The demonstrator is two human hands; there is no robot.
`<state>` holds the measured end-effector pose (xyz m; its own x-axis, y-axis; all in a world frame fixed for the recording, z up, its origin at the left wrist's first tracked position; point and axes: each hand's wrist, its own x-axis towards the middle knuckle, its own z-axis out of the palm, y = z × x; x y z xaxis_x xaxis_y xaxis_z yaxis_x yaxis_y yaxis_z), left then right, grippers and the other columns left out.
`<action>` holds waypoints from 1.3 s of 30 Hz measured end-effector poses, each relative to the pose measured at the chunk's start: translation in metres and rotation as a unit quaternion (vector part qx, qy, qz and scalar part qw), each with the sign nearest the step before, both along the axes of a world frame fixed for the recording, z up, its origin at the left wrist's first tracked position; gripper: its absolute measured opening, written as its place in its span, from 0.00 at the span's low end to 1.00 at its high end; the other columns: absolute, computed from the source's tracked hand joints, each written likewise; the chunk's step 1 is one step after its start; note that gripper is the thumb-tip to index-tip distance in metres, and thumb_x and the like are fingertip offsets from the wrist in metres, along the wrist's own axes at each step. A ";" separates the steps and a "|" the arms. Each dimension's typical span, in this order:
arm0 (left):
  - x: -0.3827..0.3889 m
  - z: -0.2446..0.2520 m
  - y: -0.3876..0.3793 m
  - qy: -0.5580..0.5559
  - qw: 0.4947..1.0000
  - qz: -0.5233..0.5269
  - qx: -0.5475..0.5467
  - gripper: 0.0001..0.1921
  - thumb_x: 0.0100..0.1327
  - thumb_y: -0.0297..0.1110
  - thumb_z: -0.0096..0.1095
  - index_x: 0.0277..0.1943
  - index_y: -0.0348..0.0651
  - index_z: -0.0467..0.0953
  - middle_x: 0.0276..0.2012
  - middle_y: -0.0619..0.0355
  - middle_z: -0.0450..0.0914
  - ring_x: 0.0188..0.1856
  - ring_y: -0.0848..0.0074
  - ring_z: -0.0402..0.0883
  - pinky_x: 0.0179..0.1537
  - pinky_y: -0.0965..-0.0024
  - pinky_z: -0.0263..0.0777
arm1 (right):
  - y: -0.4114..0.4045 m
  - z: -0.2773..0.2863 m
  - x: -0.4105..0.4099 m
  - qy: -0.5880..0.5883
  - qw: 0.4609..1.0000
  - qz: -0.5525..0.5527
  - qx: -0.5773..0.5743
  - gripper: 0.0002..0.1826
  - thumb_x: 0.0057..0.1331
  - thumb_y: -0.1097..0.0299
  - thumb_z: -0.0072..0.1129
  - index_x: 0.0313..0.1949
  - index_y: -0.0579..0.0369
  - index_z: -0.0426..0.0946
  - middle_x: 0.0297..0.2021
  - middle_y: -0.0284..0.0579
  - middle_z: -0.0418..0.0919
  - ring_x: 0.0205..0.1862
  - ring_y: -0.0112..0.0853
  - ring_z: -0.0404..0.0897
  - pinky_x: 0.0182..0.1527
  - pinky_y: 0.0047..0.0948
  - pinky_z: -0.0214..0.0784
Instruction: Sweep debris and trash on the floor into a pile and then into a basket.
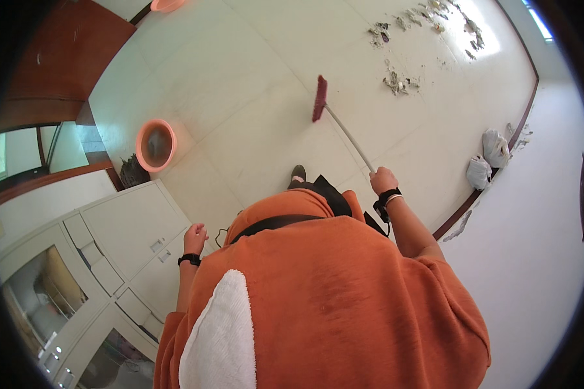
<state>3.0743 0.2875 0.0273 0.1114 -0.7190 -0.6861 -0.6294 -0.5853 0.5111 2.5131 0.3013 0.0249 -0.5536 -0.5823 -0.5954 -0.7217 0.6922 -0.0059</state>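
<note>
My right hand (384,180) grips the top end of a pale broom handle (349,139). The handle slants away to a dark red bristle broom head (320,98) over the tiled floor (253,107); whether the bristles touch the floor I cannot tell. My left hand (195,238) hangs beside my body with nothing in it, its fingers loosely curled and apart. It is nearest to the front of a light metal cabinet (141,219). Right of the broom head lies a heap of grey debris (398,83), with larger heaps (430,17) farther off.
A pink basin (137,146) of murky water stands ahead on the left, beside a black plastic bag (134,172). Two white plastic bags (495,148) (479,172) sit against the right wall. A second pink basin (167,5) is near the brown door (68,53).
</note>
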 end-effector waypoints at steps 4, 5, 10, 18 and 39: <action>-0.030 0.016 -0.036 -0.013 0.999 -0.034 0.005 0.15 0.51 0.32 0.48 0.40 0.32 0.69 0.32 0.51 0.74 0.28 0.73 0.76 0.32 0.75 0.69 | -0.013 -0.012 -0.005 -0.041 0.997 0.045 -0.037 0.16 0.52 0.57 0.48 0.28 0.60 0.72 0.29 0.53 0.73 0.34 0.46 0.72 0.37 0.39 0.64; -0.031 0.015 -0.041 -0.012 0.999 -0.039 0.004 0.14 0.51 0.32 0.47 0.40 0.32 0.69 0.32 0.51 0.74 0.28 0.73 0.76 0.32 0.75 0.69 | -0.020 -0.016 -0.003 -0.060 0.995 0.061 -0.046 0.16 0.51 0.57 0.49 0.27 0.60 0.72 0.29 0.53 0.73 0.34 0.45 0.72 0.36 0.39 0.64; -0.036 0.021 -0.068 -0.024 0.997 -0.067 0.022 0.14 0.51 0.31 0.48 0.40 0.33 0.69 0.31 0.52 0.74 0.27 0.74 0.76 0.31 0.75 0.69 | -0.059 -0.042 0.006 -0.087 0.994 0.055 -0.027 0.16 0.48 0.57 0.52 0.27 0.58 0.73 0.29 0.53 0.74 0.34 0.45 0.72 0.36 0.38 0.66; -0.013 0.000 -0.113 -0.045 0.991 -0.113 0.056 0.13 0.52 0.30 0.50 0.39 0.33 0.69 0.30 0.53 0.74 0.26 0.75 0.76 0.29 0.76 0.69 | -0.090 -0.011 -0.047 -0.032 0.999 -0.011 0.042 0.19 0.47 0.56 0.56 0.32 0.58 0.73 0.35 0.53 0.73 0.39 0.43 0.73 0.40 0.36 0.65; -0.071 -0.011 -0.316 0.000 0.946 -0.321 0.046 0.12 0.51 0.28 0.49 0.39 0.32 0.70 0.29 0.51 0.75 0.26 0.75 0.76 0.28 0.76 0.70 | 0.127 -0.063 0.124 -0.195 0.783 -0.576 -0.131 0.18 0.52 0.56 0.49 0.20 0.62 0.69 0.10 0.43 0.67 0.08 0.31 0.63 0.12 0.29 0.57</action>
<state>3.0032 -0.0281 0.0159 -0.3270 -0.5756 -0.7495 -0.8707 -0.1247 0.4757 2.6367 0.4288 -0.0384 -0.6072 0.0391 -0.7936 0.4716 0.8215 -0.3203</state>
